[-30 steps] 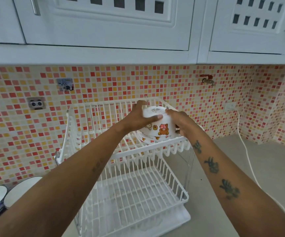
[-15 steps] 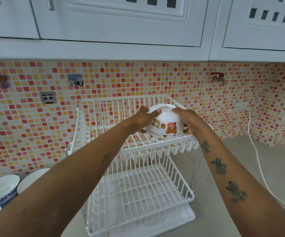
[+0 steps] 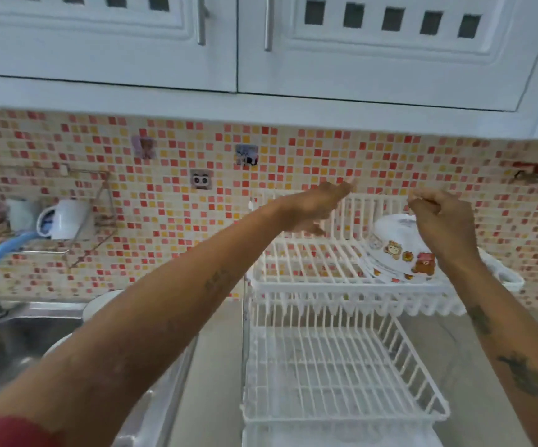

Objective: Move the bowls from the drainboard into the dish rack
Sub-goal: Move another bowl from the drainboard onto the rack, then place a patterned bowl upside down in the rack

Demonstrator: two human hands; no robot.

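A white bowl with cartoon bear pictures [image 3: 393,250] rests upside down on the upper tier of the white wire dish rack [image 3: 309,269], toward its right side. My left hand [image 3: 317,208] hovers above the upper tier, left of the bowl, fingers apart and holding nothing. My right hand [image 3: 442,221] is just above and in front of the bowl, fingers loosely curled and off it. The lower tier [image 3: 335,375] holds nothing. On the drainboard at the left, the rim of another white bowl [image 3: 98,306] shows behind my left forearm.
A steel sink [image 3: 12,343] lies at the lower left. A wire wall shelf [image 3: 77,230] holds a white mug [image 3: 64,219] and a blue utensil. White cabinets hang overhead. A grey counter stretches right of the rack.
Both hands have let go of the bear bowl, which now rests on the upper tier. The hands have lifted off it and the view has swung left, showing the sink.
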